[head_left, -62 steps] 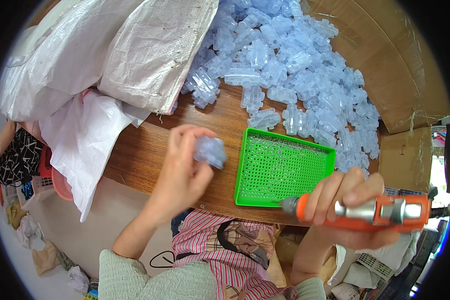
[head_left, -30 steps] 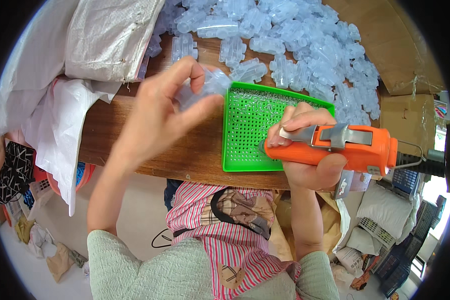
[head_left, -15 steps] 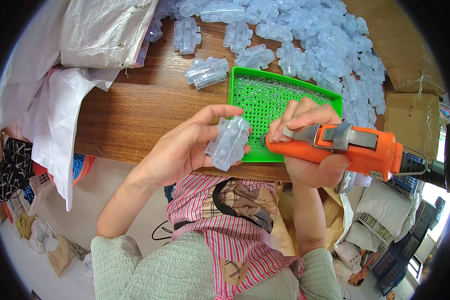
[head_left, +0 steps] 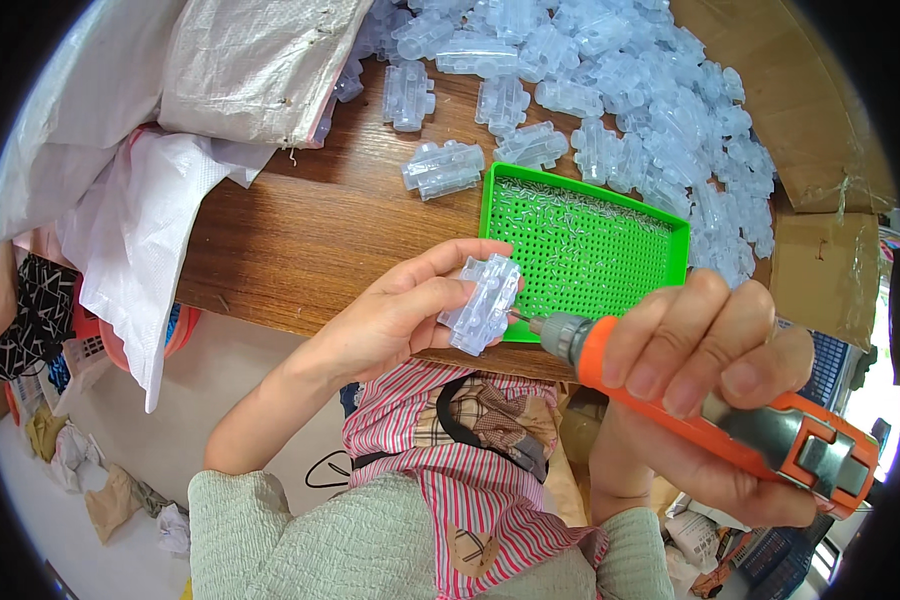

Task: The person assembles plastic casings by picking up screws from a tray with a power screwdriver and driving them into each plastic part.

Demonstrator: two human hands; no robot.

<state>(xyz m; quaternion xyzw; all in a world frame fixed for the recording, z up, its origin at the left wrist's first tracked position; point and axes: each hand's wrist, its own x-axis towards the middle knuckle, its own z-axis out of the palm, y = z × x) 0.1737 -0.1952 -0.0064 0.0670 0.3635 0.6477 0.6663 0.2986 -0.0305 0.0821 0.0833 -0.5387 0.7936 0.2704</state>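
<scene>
Between the thumb and fingers of my left hand [head_left: 400,305] is a clear plastic housing [head_left: 483,300], held just past the table's near edge. My right hand [head_left: 710,390] wraps around an orange electric screwdriver [head_left: 602,358], whose grey nose and thin bit point left at the housing. The bit's tip is at the housing's right side; whether it touches a screw there is too small to tell. Just beyond both hands lies a green perforated tray [head_left: 686,245] with many small silver screws [head_left: 555,203], mostly gathered along its far side.
A large heap of similar clear housings [head_left: 660,130] covers the far right of the wooden table [head_left: 300,235]. Several single ones lie nearer, beyond the tray. White woven sacks [head_left: 250,70] hang over the table's left side, and cardboard [head_left: 820,270] stands at the right.
The screwdriver has come off the tray and swung around, its bit now at the housing. My left hand keeps hold of the housing. The view has shifted slightly.
</scene>
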